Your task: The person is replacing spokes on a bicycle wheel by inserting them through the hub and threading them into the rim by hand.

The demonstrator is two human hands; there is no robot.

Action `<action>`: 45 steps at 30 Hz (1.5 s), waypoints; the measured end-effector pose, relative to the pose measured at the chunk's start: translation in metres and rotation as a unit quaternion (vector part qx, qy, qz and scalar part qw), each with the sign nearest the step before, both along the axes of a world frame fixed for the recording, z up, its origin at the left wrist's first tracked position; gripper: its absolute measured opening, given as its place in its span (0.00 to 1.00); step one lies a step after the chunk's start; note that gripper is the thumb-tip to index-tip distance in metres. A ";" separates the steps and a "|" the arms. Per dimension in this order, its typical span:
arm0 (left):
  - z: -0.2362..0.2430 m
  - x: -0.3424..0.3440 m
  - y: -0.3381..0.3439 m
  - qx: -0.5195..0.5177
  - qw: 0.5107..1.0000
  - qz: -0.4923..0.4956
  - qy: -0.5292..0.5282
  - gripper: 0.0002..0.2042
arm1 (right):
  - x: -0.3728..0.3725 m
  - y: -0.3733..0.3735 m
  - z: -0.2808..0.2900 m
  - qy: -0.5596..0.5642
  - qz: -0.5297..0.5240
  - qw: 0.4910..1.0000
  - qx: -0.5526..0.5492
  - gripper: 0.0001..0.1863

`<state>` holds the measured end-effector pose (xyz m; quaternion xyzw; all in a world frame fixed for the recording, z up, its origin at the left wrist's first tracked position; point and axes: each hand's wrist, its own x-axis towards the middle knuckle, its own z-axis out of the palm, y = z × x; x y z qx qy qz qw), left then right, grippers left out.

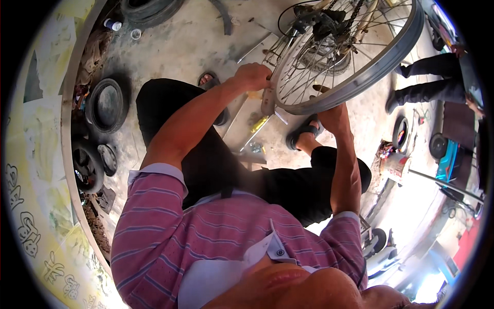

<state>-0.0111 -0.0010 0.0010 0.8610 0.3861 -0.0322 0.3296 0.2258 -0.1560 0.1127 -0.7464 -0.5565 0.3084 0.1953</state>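
A bicycle wheel with a grey rim and thin spokes stands tilted in front of me, joined to the bicycle's rear gears and chain. My left hand is closed in a fist at the wheel's left edge. Its fingers hide whatever they grip. Just below that fist a flat grey piece hangs beside the rim. Under the lower edge of the wheel, my right hand wraps round the rim, its fingertips showing among the spokes. On the floor between my feet lies a screwdriver with a yellow handle.
Several tyres lie along the wall at left, with more at the top left. A white cup sits near them. Another person's dark-trousered legs are at the right. A bucket-like container stands at right.
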 end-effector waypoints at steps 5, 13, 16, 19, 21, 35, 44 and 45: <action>-0.006 0.001 0.001 0.011 1.000 -0.003 0.003 0.21 | 0.000 0.002 -0.004 0.012 -0.004 1.000 -0.001 0.18; -0.001 0.003 -0.002 0.005 1.000 0.006 0.026 0.21 | 0.000 0.003 -0.008 -0.010 0.022 1.000 0.009 0.20; 0.000 0.004 -0.003 0.006 1.000 0.009 0.029 0.21 | 0.007 0.002 -0.022 -0.024 0.032 0.998 0.038 0.21; 0.001 0.005 -0.004 0.004 0.999 0.012 0.031 0.20 | 0.011 0.002 -0.025 -0.026 0.043 0.998 0.043 0.20; 0.001 0.005 -0.004 0.003 0.999 0.014 0.035 0.20 | 0.013 0.002 -0.030 -0.035 0.057 0.996 0.064 0.20; -0.003 0.004 -0.007 0.017 0.999 0.024 0.021 0.18 | -0.007 0.006 -0.002 0.071 -0.018 0.997 0.023 0.20; -0.008 0.003 -0.008 0.031 0.999 0.024 0.005 0.19 | -0.011 0.009 0.004 0.084 0.006 0.993 0.082 0.20; -0.007 0.003 -0.008 0.031 0.999 0.023 0.005 0.19 | -0.009 0.009 0.004 0.060 0.023 0.994 0.088 0.20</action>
